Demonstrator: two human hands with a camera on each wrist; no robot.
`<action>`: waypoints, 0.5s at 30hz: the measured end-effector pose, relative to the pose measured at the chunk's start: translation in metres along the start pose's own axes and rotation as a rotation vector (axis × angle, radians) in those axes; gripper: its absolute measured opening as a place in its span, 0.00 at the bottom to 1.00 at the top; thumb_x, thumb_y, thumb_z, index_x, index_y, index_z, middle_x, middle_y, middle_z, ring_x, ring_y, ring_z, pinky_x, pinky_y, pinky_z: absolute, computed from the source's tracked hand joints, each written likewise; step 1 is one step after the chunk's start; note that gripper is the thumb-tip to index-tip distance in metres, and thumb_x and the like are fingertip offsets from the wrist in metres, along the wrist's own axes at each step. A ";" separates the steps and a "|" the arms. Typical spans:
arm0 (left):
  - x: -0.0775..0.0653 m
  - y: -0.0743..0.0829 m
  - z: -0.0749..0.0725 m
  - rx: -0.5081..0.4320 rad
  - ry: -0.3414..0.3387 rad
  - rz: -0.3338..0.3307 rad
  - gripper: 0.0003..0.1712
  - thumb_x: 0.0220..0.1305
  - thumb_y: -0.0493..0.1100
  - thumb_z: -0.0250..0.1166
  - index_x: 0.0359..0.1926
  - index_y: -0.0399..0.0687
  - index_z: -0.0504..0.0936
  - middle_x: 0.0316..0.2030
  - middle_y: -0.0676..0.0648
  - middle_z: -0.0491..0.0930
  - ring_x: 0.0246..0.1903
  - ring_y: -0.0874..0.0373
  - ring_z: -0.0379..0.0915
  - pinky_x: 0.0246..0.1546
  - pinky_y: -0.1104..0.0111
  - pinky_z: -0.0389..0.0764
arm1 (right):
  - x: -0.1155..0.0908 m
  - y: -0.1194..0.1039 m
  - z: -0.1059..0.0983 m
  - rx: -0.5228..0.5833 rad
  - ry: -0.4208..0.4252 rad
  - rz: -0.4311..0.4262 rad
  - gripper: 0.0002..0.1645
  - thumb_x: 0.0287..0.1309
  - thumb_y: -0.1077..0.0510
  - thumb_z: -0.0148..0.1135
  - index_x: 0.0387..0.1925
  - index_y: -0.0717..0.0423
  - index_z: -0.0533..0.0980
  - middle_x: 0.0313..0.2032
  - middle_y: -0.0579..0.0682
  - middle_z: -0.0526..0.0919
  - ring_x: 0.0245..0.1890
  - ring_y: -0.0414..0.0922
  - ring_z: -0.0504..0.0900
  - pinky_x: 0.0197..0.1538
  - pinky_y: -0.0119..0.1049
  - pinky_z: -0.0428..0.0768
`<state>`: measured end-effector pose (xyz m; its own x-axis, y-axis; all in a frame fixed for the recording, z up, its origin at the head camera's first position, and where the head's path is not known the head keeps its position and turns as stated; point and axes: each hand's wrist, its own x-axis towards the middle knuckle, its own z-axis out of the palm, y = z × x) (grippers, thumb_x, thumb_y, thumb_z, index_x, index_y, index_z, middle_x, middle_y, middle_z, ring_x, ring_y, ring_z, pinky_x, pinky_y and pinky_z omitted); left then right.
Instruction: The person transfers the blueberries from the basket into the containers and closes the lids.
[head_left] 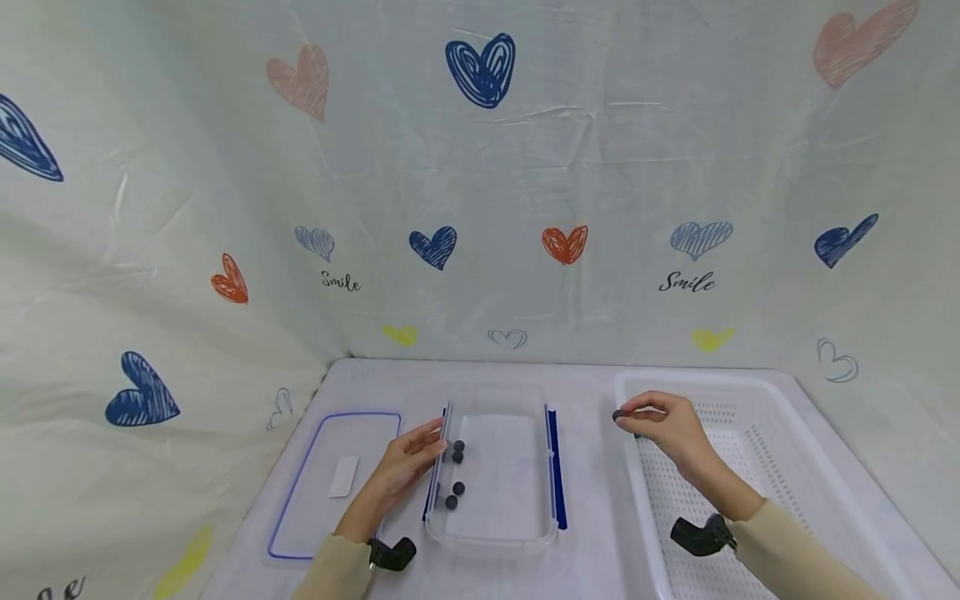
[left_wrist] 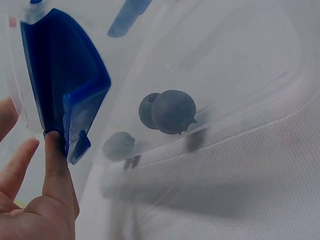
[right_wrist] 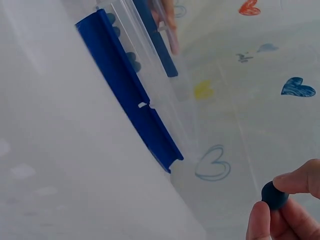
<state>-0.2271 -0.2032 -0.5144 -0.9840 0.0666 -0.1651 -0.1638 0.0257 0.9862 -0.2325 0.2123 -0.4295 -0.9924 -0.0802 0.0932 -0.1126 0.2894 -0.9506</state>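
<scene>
While the right hand (head_left: 670,427) pinches a small, round, dark-blue blueberry (right_wrist: 275,195) between thumb and fingertips, the left hand (head_left: 405,468) lays nearly straight fingers against a rectangular, clear plastic box (head_left: 510,475), one fingertip touching its dark-blue plastic side latch (left_wrist: 65,65). The pinched berry is in the air, over the left rim of a white, perforated plastic basket (head_left: 648,517). A light pinch seems best, since hard pressure could bruise the skin; releasing low over the box floor should limit rolling. Four similar berries (head_left: 459,488) lie inside along the left wall, so steady, gentle contact from the left fingers would likely avoid jostling them. The box's right latch (head_left: 557,467) hangs outward, leaving its top open; left of the box lies a clear, blue-edged lid (head_left: 318,467).
</scene>
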 end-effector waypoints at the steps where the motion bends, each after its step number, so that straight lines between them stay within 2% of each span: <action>1: 0.000 0.000 0.000 -0.001 0.001 -0.003 0.32 0.65 0.44 0.70 0.68 0.44 0.73 0.64 0.35 0.71 0.62 0.46 0.69 0.63 0.56 0.72 | 0.000 0.000 0.002 0.003 -0.006 0.001 0.16 0.53 0.65 0.74 0.41 0.72 0.81 0.41 0.59 0.85 0.37 0.38 0.85 0.40 0.33 0.82; 15: 0.001 -0.001 0.000 0.001 0.001 0.002 0.32 0.65 0.44 0.70 0.68 0.44 0.74 0.65 0.34 0.70 0.63 0.44 0.69 0.63 0.56 0.72 | 0.006 -0.012 0.032 0.029 -0.083 -0.033 0.15 0.51 0.65 0.75 0.39 0.69 0.81 0.39 0.58 0.84 0.36 0.42 0.85 0.44 0.32 0.81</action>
<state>-0.2283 -0.2035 -0.5160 -0.9844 0.0657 -0.1630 -0.1616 0.0262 0.9865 -0.2354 0.1775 -0.4270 -0.9806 -0.1682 0.1011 -0.1427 0.2577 -0.9556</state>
